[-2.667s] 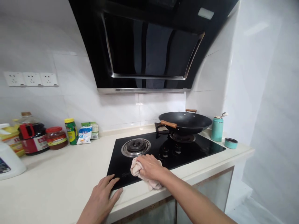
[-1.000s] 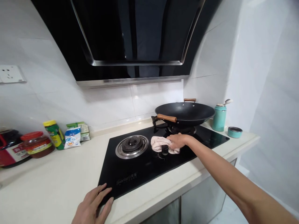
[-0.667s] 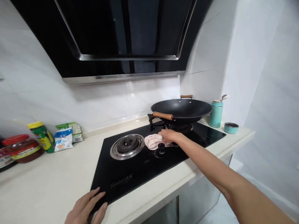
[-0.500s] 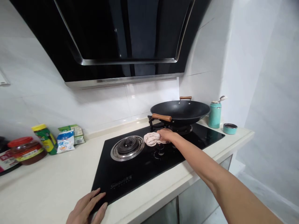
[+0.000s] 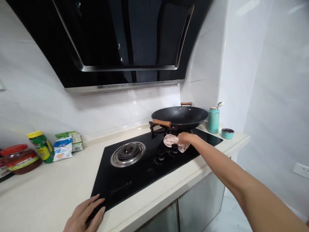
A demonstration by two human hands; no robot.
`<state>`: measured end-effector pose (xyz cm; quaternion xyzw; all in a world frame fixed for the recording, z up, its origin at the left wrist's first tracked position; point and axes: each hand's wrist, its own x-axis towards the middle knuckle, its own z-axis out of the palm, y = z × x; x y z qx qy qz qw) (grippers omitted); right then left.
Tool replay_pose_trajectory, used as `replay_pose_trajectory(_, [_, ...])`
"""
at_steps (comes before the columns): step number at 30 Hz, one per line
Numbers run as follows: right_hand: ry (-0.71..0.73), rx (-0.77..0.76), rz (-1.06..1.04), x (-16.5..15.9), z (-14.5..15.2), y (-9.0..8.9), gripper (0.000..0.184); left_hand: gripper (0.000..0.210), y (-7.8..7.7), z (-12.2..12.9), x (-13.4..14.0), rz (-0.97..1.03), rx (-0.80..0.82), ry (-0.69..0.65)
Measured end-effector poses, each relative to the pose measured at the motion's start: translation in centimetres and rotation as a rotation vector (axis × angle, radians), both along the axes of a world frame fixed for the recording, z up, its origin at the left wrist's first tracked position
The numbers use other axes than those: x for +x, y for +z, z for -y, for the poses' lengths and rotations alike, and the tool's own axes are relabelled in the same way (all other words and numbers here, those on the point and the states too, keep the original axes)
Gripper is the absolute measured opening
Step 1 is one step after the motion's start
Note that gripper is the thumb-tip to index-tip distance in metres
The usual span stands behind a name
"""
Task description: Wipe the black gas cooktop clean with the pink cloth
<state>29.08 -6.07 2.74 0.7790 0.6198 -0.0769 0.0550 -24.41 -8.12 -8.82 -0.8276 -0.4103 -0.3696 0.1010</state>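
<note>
My right hand [image 5: 185, 138] is closed on a pale pink cloth [image 5: 172, 140] that lies bunched against the black glass gas stove [image 5: 135, 183]. The cloth sits just behind and beside the right control knob [image 5: 174, 148], in front of the wok [image 5: 181, 116]. The left knob [image 5: 160, 155] stands apart from it. At the stove's near left corner, my left hand [image 5: 85, 212] rests with fingers spread, partly on the glass and partly on the counter. The fingertips of my right hand are partly hidden by the cloth.
A bare burner [image 5: 127, 154] is on the left. Right of the wok stand a turquoise flask [image 5: 213, 120] and a small turquoise cup [image 5: 227, 133]. A red-lidded jar [image 5: 20, 159], a yellow-capped container [image 5: 41, 146] and packets [image 5: 63, 149] line the left. The range hood [image 5: 120, 42] hangs above.
My right hand has moved the cloth rightward across the stove, from behind the left knob to around the right one. My left hand stays at the corner. The view has shifted slightly right.
</note>
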Motion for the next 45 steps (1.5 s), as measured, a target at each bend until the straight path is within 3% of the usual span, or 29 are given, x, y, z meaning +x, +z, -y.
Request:
replay_pose_trajectory(8, [-0.098,0.134,0.032,4.9,9.9,-1.8,0.031,0.043,-0.5,-0.3,0.3,-0.03,-0.013,-0.008])
replay_pose_trajectory(11, [-0.158,0.176,0.048,6.7,11.6,-1.6,0.036,0.045,-0.7,-0.4,0.4,-0.021,-0.006,0.001])
replay_pose_trajectory(14, [-0.15,0.272,0.028,6.5,11.7,-2.5,0.048,0.046,-1.0,-0.5,0.4,-0.025,-0.012,0.018])
replay_pose_trajectory(17, [-0.103,0.406,-0.006,4.6,11.2,-4.6,0.058,0.05,-1.1,-0.5,0.5,-0.033,-0.024,0.027])
replay_pose_trajectory(20, [-0.107,0.493,-0.016,2.4,11.1,-6.5,0.055,0.052,-1.0,-0.3,0.8,-0.054,-0.042,0.047])
replay_pose_trajectory(25, [-0.04,0.544,-0.051,-2.3,12.4,-7.2,0.045,0.053,-0.6,0.4,1.5,-0.121,-0.106,0.084])
replay_pose_trajectory(29, [0.116,0.539,-0.121,-10.8,12.7,-6.4,0.042,0.053,-0.3,0.8,1.9,-0.145,-0.123,0.099])
replay_pose_trajectory(34, [0.514,0.504,-0.283,-24.5,10.9,-5.2,0.045,0.05,-0.7,-0.5,1.0,-0.12,-0.104,0.063])
replay_pose_trajectory(37, [0.753,0.484,-0.233,-29.6,9.6,-4.9,0.051,0.048,-0.9,-1.5,0.1,-0.005,-0.09,0.061])
replay_pose_trajectory(39, [0.799,0.5,-0.239,-30.3,9.4,-4.8,0.052,0.047,-0.7,-1.9,-0.4,0.041,-0.085,0.047])
replay_pose_trajectory(41, [0.757,0.501,-0.266,-28.9,9.7,-4.9,0.046,0.045,-0.5,-2.0,-0.5,0.034,-0.097,0.033])
replay_pose_trajectory(45, [0.424,0.515,-0.359,-21.0,11.9,-5.3,0.028,0.048,0.0,-1.6,-0.1,0.032,-0.126,0.048])
